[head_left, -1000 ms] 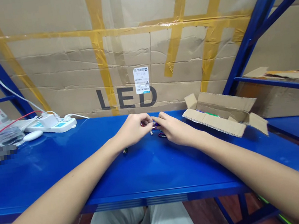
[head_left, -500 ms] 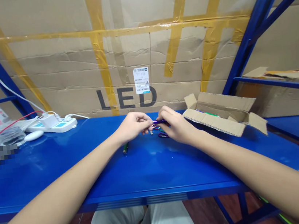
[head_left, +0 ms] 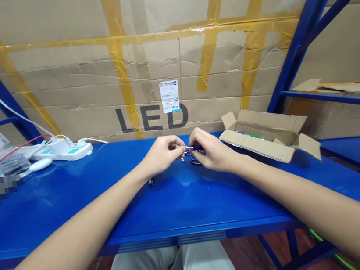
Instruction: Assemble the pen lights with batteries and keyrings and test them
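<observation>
Since the earlier frame, your left forearm is sitting lower over the small dark green cylinder (head_left: 151, 181), which is now showing mostly its near end. Between your hands, a shiny silver end (head_left: 189, 148) is now showing on the slim, dark purple, pen-shaped barrel (head_left: 198, 148). Your right hand (head_left: 211, 149) is gripping this barrel between thumb and curled fingers, while your left hand (head_left: 164, 153) is pinching at the silver end with its fingertips; the exact contact is too small to tell. You are holding the barrel lengthwise, above the middle of the blue metal table (head_left: 183, 207). Just below your fingertips, a tiny silver piece (head_left: 182, 159) is lying, and near your right hand a dark purple, rounded item (head_left: 196, 162) is resting. To the right, an open brown cardboard box (head_left: 257, 146) is standing with its flaps spread, and something green is showing inside.
</observation>
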A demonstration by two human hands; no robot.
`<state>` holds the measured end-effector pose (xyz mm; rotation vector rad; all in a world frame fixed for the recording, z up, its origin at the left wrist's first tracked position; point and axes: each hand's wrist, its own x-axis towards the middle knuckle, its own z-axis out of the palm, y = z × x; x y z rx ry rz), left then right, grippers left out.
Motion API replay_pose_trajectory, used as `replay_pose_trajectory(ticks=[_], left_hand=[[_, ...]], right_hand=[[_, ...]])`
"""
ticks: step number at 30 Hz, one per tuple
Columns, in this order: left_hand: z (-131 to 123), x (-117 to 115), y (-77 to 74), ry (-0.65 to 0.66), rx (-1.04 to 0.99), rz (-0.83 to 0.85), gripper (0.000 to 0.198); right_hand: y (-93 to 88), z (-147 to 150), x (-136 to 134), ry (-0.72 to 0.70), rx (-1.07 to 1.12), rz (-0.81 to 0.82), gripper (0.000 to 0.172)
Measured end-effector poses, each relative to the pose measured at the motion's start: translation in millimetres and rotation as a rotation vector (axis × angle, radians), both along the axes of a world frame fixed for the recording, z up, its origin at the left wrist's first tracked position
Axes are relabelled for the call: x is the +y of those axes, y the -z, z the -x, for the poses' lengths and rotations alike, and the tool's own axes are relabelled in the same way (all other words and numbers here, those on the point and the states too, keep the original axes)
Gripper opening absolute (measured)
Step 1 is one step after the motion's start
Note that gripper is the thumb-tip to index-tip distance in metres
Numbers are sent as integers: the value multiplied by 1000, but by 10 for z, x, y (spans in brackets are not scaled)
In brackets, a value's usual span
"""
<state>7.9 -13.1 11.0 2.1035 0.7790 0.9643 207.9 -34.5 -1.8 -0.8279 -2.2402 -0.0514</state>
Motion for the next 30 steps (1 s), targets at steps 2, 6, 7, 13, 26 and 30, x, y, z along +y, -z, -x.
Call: replay_pose_trajectory(ticks=[2, 6, 7, 13, 26, 30], left_hand=[[7, -4, 2, 3, 12, -29, 10], [21, -10, 19, -8, 61, -137, 11], [25, -9, 23, -19, 85, -167, 11], [39, 10, 34, -34, 144, -201, 12], [-58, -46, 77, -173, 100, -429, 20], [-45, -44, 90, -117, 315, -623, 47]], right_hand=[[-8, -13, 7, -17, 8, -6, 12], [-29, -26, 19, -55, 133, 128, 10], [-30, -23, 18, -65, 163, 186, 13], [-24, 14, 0, -102, 253, 438, 18], [25, 76, 72, -47, 469, 386, 20], [24, 100, 110, -43, 642, 495, 27]])
